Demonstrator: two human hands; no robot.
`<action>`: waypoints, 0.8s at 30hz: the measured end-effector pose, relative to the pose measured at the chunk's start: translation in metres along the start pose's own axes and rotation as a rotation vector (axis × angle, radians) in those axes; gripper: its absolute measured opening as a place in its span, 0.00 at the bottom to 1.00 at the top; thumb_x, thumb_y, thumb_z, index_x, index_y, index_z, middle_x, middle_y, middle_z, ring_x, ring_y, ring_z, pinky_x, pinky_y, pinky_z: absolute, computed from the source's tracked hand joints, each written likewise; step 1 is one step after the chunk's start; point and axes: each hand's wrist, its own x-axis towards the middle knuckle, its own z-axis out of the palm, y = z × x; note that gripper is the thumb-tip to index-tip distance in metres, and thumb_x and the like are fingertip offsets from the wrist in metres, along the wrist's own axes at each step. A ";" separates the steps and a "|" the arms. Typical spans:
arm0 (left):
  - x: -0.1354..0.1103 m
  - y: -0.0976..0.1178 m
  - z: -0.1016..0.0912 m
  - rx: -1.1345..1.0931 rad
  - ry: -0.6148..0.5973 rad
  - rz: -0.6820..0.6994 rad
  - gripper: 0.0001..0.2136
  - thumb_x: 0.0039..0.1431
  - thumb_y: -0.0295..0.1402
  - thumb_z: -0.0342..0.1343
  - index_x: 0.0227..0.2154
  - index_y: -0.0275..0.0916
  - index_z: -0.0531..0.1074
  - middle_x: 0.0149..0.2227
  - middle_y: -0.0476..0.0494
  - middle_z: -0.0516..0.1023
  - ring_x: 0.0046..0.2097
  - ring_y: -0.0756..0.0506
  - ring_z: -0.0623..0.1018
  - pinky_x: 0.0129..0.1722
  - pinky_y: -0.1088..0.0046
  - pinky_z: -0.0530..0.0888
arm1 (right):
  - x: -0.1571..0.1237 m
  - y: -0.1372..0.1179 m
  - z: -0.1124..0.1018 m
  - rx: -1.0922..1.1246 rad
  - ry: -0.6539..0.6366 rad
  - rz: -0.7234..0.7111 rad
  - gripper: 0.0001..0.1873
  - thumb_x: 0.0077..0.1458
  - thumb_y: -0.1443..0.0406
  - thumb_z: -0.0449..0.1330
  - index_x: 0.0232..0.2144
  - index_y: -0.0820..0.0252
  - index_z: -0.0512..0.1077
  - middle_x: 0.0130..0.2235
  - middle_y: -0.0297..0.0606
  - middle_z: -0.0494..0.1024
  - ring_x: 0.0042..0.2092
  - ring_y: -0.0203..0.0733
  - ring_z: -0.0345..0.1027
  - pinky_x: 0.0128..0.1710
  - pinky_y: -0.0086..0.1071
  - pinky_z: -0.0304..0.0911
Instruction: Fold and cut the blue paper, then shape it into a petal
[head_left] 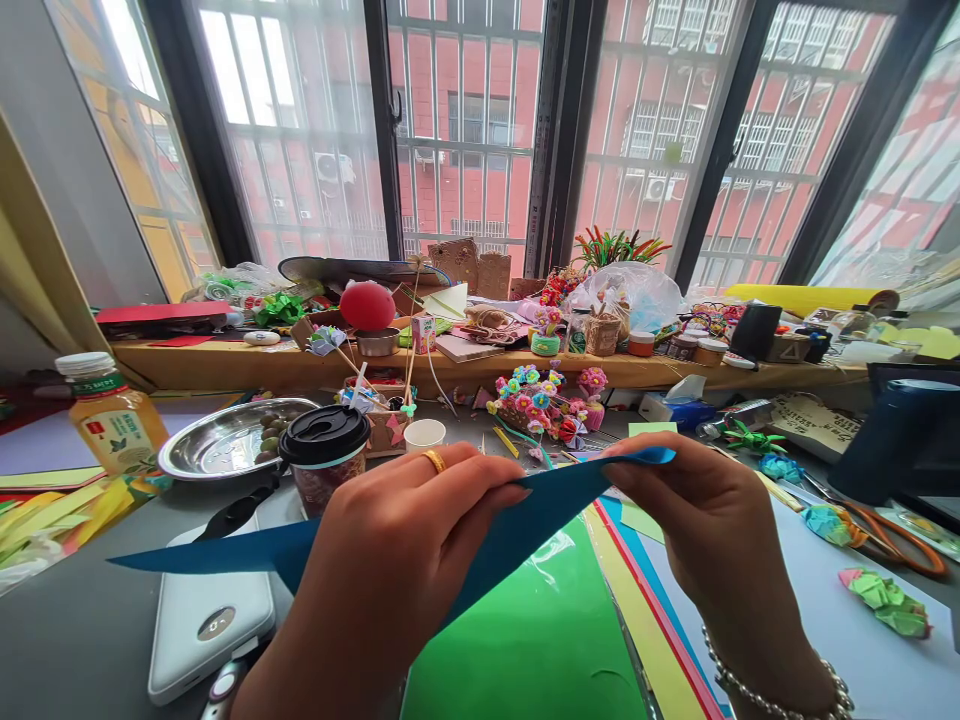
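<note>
A folded sheet of blue paper (536, 530) is held up in the air between my two hands. My left hand (405, 540), with a gold ring, pinches it near the middle, thumb and fingers pressed together. My right hand (705, 510), with a beaded bracelet at the wrist, grips its right end, where a corner curls over. One pointed end of the paper sticks out to the left behind my left hand. Below lies a glossy green sheet (525, 650) on the table, partly covered by my left hand and the blue paper.
On the left stand a juice bottle (120, 420), a metal bowl (187, 440) of fruit, a lidded cup (322, 450) and a white power bank (210, 620). To the right are orange-handled scissors (892, 530) and crumpled paper (889, 600). Craft flowers (540, 400) stand ahead.
</note>
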 end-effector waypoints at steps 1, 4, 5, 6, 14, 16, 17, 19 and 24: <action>0.000 0.000 0.000 0.003 -0.001 0.005 0.06 0.56 0.33 0.50 0.32 0.43 0.72 0.31 0.54 0.78 0.29 0.51 0.76 0.27 0.78 0.70 | 0.000 0.000 0.000 -0.002 -0.001 -0.001 0.04 0.39 0.68 0.65 0.22 0.53 0.76 0.21 0.31 0.77 0.22 0.35 0.69 0.20 0.23 0.65; -0.001 -0.002 0.000 0.004 0.002 0.010 0.07 0.56 0.33 0.49 0.33 0.43 0.72 0.31 0.53 0.78 0.29 0.51 0.76 0.26 0.78 0.70 | 0.001 0.000 0.001 -0.015 -0.004 0.006 0.04 0.39 0.68 0.65 0.23 0.53 0.76 0.21 0.30 0.77 0.23 0.34 0.69 0.20 0.22 0.65; -0.001 -0.002 -0.001 0.003 0.003 0.011 0.07 0.56 0.33 0.50 0.33 0.43 0.72 0.31 0.53 0.78 0.29 0.51 0.76 0.27 0.78 0.70 | 0.001 0.000 0.001 -0.019 -0.003 0.009 0.05 0.39 0.68 0.65 0.23 0.53 0.76 0.21 0.30 0.77 0.22 0.33 0.69 0.20 0.21 0.65; -0.001 -0.002 -0.001 0.002 0.003 0.011 0.06 0.55 0.33 0.50 0.33 0.43 0.72 0.31 0.53 0.78 0.29 0.51 0.76 0.27 0.78 0.70 | 0.000 0.000 0.001 -0.022 -0.001 0.012 0.05 0.39 0.68 0.65 0.23 0.53 0.76 0.21 0.29 0.77 0.22 0.33 0.69 0.19 0.20 0.64; 0.000 0.000 -0.001 0.010 0.011 0.017 0.07 0.56 0.32 0.49 0.33 0.43 0.72 0.31 0.54 0.78 0.29 0.51 0.76 0.26 0.78 0.70 | -0.001 0.001 0.001 0.003 -0.002 -0.010 0.05 0.39 0.68 0.65 0.23 0.52 0.76 0.22 0.29 0.78 0.24 0.33 0.70 0.21 0.21 0.66; 0.001 0.000 0.000 0.010 0.029 0.019 0.07 0.55 0.31 0.49 0.32 0.42 0.73 0.30 0.53 0.78 0.28 0.51 0.76 0.26 0.78 0.70 | 0.000 0.002 0.001 0.007 0.009 -0.014 0.05 0.39 0.68 0.65 0.23 0.53 0.76 0.22 0.30 0.77 0.23 0.34 0.70 0.21 0.22 0.66; 0.001 0.001 0.000 0.008 0.044 0.022 0.07 0.55 0.31 0.49 0.32 0.42 0.73 0.29 0.53 0.78 0.28 0.51 0.76 0.26 0.78 0.70 | 0.000 0.003 0.001 0.010 0.013 -0.016 0.05 0.38 0.68 0.65 0.23 0.53 0.76 0.22 0.30 0.77 0.23 0.34 0.70 0.20 0.22 0.66; 0.001 0.002 0.000 0.000 0.065 0.026 0.07 0.55 0.31 0.49 0.31 0.41 0.73 0.29 0.53 0.78 0.27 0.52 0.76 0.25 0.79 0.70 | 0.001 0.003 0.001 0.022 0.015 -0.016 0.06 0.38 0.69 0.66 0.24 0.54 0.76 0.22 0.30 0.77 0.22 0.33 0.69 0.19 0.21 0.65; 0.002 0.002 0.000 -0.007 0.046 0.015 0.06 0.54 0.32 0.51 0.31 0.42 0.73 0.29 0.54 0.78 0.28 0.52 0.76 0.27 0.79 0.70 | 0.000 0.004 0.000 0.057 -0.010 0.001 0.07 0.39 0.70 0.65 0.24 0.51 0.76 0.23 0.28 0.77 0.23 0.31 0.70 0.21 0.18 0.65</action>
